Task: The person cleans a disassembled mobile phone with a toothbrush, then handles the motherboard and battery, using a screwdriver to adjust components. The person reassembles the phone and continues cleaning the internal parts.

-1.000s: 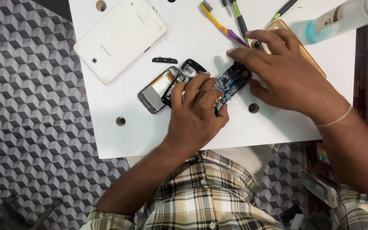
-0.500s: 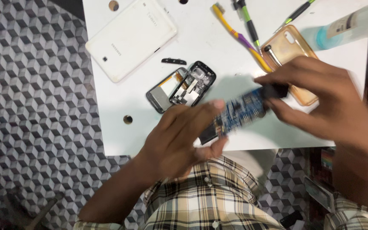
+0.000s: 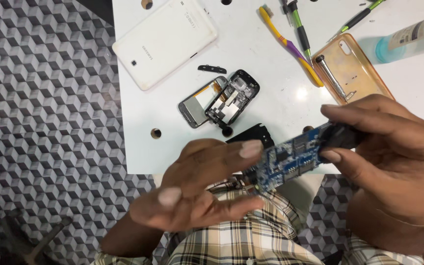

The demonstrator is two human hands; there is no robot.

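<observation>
A: What carries everything here?

B: A white tabletop (image 3: 271, 98) over a floor of grey cube-pattern tiles (image 3: 50, 147). Near its far left corner lies a white tablet (image 3: 165, 41), back up. Toward the far right edge sits an amber phone case (image 3: 357, 73) with a metal tool (image 3: 332, 78) lying in it, and a clear bottle (image 3: 413, 37) on its side just beyond.

A: And the hands?

B: The right hand (image 3: 393, 157) is raised above the near edge, fingers closed on the dark end of a blue circuit board (image 3: 290, 159). The left hand (image 3: 202, 191) hovers open at the board's other end, fingers spread and flat, gripping nothing.

A: Smaller pieces?

B: A toothbrush (image 3: 290, 46) with a yellow and purple handle lies near the far edge beside a green-handled screwdriver (image 3: 300, 29). Mid-tabletop rests an opened phone frame (image 3: 231, 100) touching its grey cover (image 3: 197, 105). A black panel (image 3: 253, 135) lies near the front edge, and a small black strip (image 3: 212, 69) sits by the tablet.
</observation>
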